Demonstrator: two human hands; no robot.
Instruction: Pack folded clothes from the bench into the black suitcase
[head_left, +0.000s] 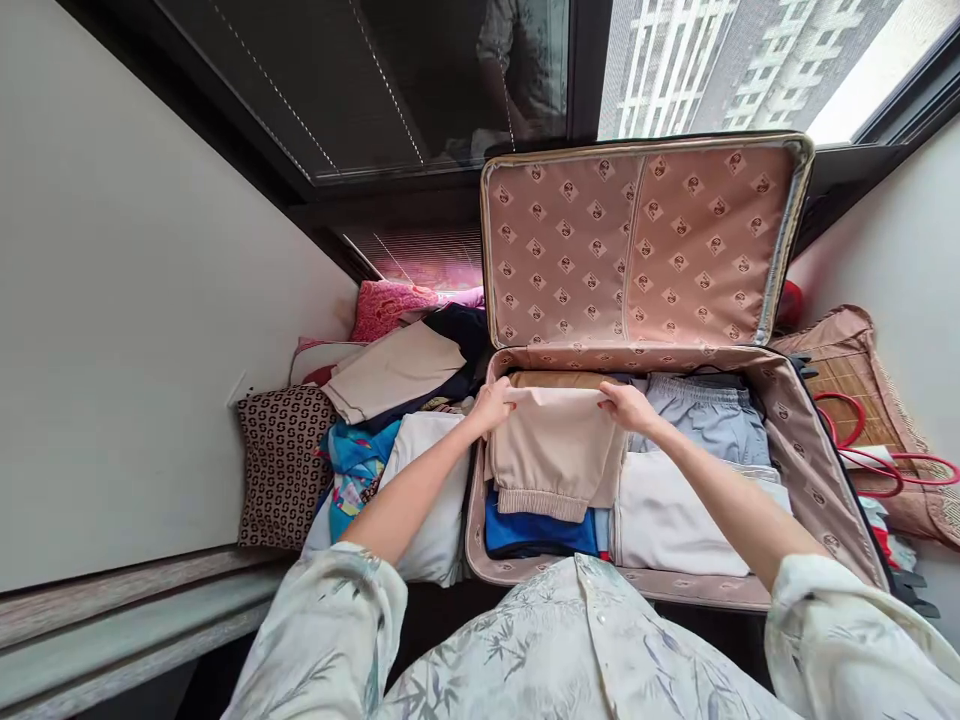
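Observation:
Beige elastic-waist pants, folded, hang between my two hands above the left half of an open suitcase. My left hand pinches their upper left corner, and my right hand grips the upper right corner. The gathered waistband lies toward me, over blue clothing in the case. Behind the pants a brown folded garment shows in part. Grey shorts with an elastic waist and white folded clothing fill the suitcase's right half.
The raised suitcase lid leans near the window. Left of the case are a beige folded garment, white clothing, blue printed fabric and a patterned cushion. Red tubing lies at right.

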